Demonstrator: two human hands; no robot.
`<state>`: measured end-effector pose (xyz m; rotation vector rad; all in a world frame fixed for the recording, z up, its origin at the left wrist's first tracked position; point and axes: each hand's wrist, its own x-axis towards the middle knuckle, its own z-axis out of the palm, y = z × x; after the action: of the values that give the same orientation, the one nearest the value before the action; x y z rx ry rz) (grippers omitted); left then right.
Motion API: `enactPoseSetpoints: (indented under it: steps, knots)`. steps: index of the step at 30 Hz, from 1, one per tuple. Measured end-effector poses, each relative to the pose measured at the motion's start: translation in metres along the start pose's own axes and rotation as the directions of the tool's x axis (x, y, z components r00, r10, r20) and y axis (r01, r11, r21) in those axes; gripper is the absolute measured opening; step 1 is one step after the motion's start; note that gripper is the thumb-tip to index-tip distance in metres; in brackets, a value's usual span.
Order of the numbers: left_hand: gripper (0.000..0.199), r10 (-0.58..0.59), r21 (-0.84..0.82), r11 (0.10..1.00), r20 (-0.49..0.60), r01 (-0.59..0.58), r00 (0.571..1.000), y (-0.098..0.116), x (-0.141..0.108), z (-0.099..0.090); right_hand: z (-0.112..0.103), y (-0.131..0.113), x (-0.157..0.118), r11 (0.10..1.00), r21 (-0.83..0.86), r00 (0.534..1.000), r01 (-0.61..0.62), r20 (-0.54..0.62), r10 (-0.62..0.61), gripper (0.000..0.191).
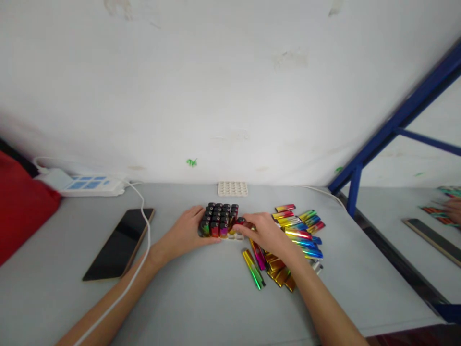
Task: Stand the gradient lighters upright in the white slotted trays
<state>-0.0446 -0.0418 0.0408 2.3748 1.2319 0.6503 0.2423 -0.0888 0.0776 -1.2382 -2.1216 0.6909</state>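
Several cigarette lighters (215, 228) with black tops and shiny coloured bodies stand upright in rows in a white tray with holes (238, 237). My left hand (189, 226) grips the left side of this block, thumb along the front and fingers behind. At the tray's right end, my right hand (261, 230) is closed on one lighter (240, 221), held at the open holes; whether it sits in a hole I cannot tell. Beside and under my right forearm lies a loose pile of shiny metallic lighters (298, 234). A green and yellow lighter (253, 269) lies at the pile's near left.
A second white holed tray (233, 189) rests by the wall. To the left lie a phone (120, 244), a white cable (148, 230) crossing over my left forearm, and a power strip (91, 185). A blue metal frame (382, 137) stands right; another person's hand (453, 211) shows beyond it.
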Motion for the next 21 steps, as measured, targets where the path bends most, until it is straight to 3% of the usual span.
enactPoseSetpoints:
  steps: [11, 15, 18, 21]
  knots:
    - [0.068, -0.016, 0.0, 1.0, -0.002, 0.016, 1.0, 0.003, 0.001, -0.002, -0.001, -0.005, -0.002, 0.953, -0.304, 0.997, 0.005, 0.07, 0.017, 0.035]
    - [0.069, -0.017, -0.009, 1.0, 0.007, 0.017, 1.0, 0.002, 0.002, -0.003, 0.009, -0.01, 0.002, 0.922, -0.387, 0.996, -0.032, 0.062, 0.06, 0.028]
    - [0.066, -0.003, -0.013, 1.0, -0.001, 0.003, 1.0, -0.001, 0.004, -0.001, 0.014, -0.011, 0.005, 0.925, -0.38, 0.996, -0.003, 0.084, 0.037, 0.026]
    - [0.065, 0.001, -0.022, 1.0, -0.008, -0.001, 1.0, -0.004, 0.005, 0.0, 0.003, -0.003, 0.001, 0.97, -0.244, 0.997, 0.016, 0.08, 0.004, 0.033]
